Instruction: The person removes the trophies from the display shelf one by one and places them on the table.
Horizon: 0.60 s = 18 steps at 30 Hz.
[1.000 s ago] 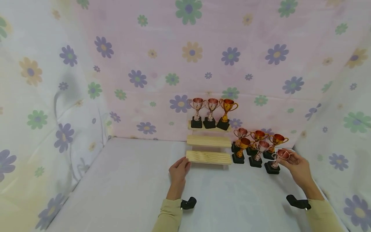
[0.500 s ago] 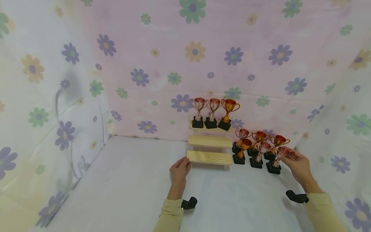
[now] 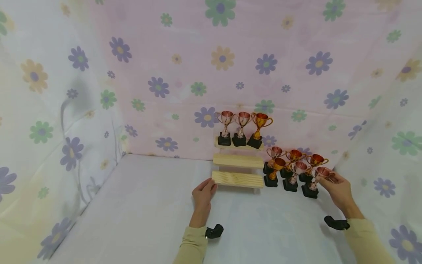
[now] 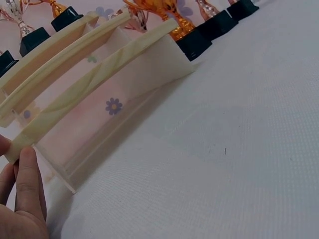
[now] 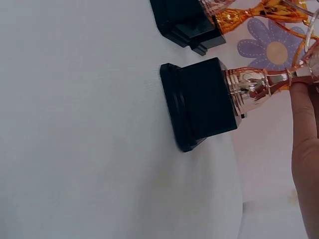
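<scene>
My left hand point(image 3: 202, 194) pinches the left end of the lowest step of a three-step wooden stand point(image 3: 237, 179); in the left wrist view the thumb lies at the board's end, the fingers point(image 4: 29, 181) under it. On the right, my right hand point(image 3: 337, 189) holds a rose-gold trophy point(image 5: 249, 89) by its cup and stem. Its black base point(image 5: 204, 102) is low at the white surface, at the front right of a group of trophies. Part of the cup is hidden by fingers in the head view and cut off in the right wrist view.
Two rose-gold trophies point(image 3: 243, 124) and a gold trophy point(image 3: 259, 128) stand on the top step. Several gold and rose-gold trophies point(image 3: 293, 167) stand close together right of the stand. A flowered cloth wall point(image 3: 178, 121) rises behind, with white cloth point(image 3: 158, 205) below.
The right hand's trophy has moved slightly back, its cup now more upright and nearer the trophies behind. The left hand keeps its hold on the stand, and the head view has shifted a little.
</scene>
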Each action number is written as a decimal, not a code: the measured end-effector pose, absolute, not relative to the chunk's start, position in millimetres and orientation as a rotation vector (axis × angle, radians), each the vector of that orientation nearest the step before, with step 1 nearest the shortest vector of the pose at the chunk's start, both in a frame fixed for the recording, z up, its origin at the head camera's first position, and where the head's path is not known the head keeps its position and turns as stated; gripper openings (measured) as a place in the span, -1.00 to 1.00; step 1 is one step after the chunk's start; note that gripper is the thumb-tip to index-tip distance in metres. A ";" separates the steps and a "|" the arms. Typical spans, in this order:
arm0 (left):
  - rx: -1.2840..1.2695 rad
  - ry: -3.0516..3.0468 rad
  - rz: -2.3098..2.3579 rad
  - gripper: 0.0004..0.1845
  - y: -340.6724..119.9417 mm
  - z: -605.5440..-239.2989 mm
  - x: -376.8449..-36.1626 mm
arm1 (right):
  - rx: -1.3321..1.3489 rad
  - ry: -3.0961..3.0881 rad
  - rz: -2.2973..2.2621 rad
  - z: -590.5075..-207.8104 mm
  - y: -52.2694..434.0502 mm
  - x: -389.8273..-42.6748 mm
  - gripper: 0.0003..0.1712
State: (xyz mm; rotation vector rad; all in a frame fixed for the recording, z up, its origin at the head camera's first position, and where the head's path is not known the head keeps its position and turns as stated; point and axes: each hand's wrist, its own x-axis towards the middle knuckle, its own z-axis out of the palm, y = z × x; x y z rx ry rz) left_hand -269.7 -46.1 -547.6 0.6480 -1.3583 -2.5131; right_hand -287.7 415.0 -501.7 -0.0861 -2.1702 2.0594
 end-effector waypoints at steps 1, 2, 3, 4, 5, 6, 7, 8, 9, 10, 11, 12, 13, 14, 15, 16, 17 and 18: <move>0.648 -1.359 -2.510 -0.71 -46.5 -547.2 -269.9 | -0.083 -2.175 2.060 -501.5 414.3 -289.2 -0.66; 0.645 -1.359 -2.509 -0.71 -46.7 -547.2 -270.1 | -0.080 -2.182 2.056 -501.5 413.9 -290.8 -0.66; 0.645 -1.359 -2.509 -0.71 -46.9 -547.2 -270.1 | -0.071 -2.182 2.057 -501.8 413.6 -292.3 -0.66; 0.643 -1.359 -2.510 -0.71 -47.0 -546.8 -269.5 | -0.060 -2.170 2.073 -502.4 413.4 -293.7 -0.66; 0.643 -1.355 -2.518 -0.71 -47.1 -547.5 -269.5 | -0.041 -2.150 2.100 -503.2 413.6 -294.7 -0.66; 0.639 -1.349 -2.527 -0.70 -46.9 -548.0 -269.3 | -0.021 -2.132 2.123 -504.3 414.1 -295.3 -0.65; 0.637 -1.344 -2.536 -0.70 -46.8 -548.3 -268.8 | 0.002 -2.108 2.151 -505.4 414.7 -295.5 -0.64; 0.631 -1.337 -2.546 -0.69 -46.7 -549.0 -268.5 | 0.023 -2.091 2.170 -506.4 415.4 -295.2 -0.63; 0.628 -1.331 -2.554 -0.69 -46.6 -549.6 -268.2 | 0.044 -2.079 2.188 -507.2 415.9 -294.8 -0.62; 0.622 -1.325 -2.562 -0.68 -46.6 -550.2 -267.8 | 0.060 -2.061 2.207 -508.0 416.5 -294.6 -0.61; 0.619 -1.318 -2.568 -0.68 -46.6 -551.2 -268.1 | 0.069 -2.053 2.218 -508.8 417.1 -294.3 -0.60; 0.618 -1.314 -2.569 -0.68 -46.6 -551.0 -267.8 | 0.069 -2.045 2.224 -509.4 417.4 -294.2 -0.60; 0.615 -1.310 -2.569 -0.68 -46.7 -550.4 -267.5 | 0.066 -2.036 2.229 -509.9 417.3 -294.3 -0.61; 0.609 -1.307 -2.569 -0.67 -46.8 -550.1 -267.7 | 0.063 -2.033 2.227 -510.1 416.8 -294.5 -0.61; 0.605 -1.306 -2.568 -0.67 -47.0 -549.5 -267.8 | 0.054 -2.029 2.221 -510.3 416.3 -294.8 -0.62; 0.602 -1.307 -2.566 -0.67 -47.1 -548.9 -268.1 | 0.046 -2.020 2.218 -510.7 415.7 -295.2 -0.63; 0.603 -1.308 -2.565 -0.67 -47.2 -548.3 -268.3 | 0.041 -2.011 2.215 -511.3 415.0 -295.6 -0.63; 0.605 -1.311 -2.565 -0.67 -47.2 -547.9 -268.6 | 0.038 -2.005 2.208 -511.6 414.2 -296.0 -0.64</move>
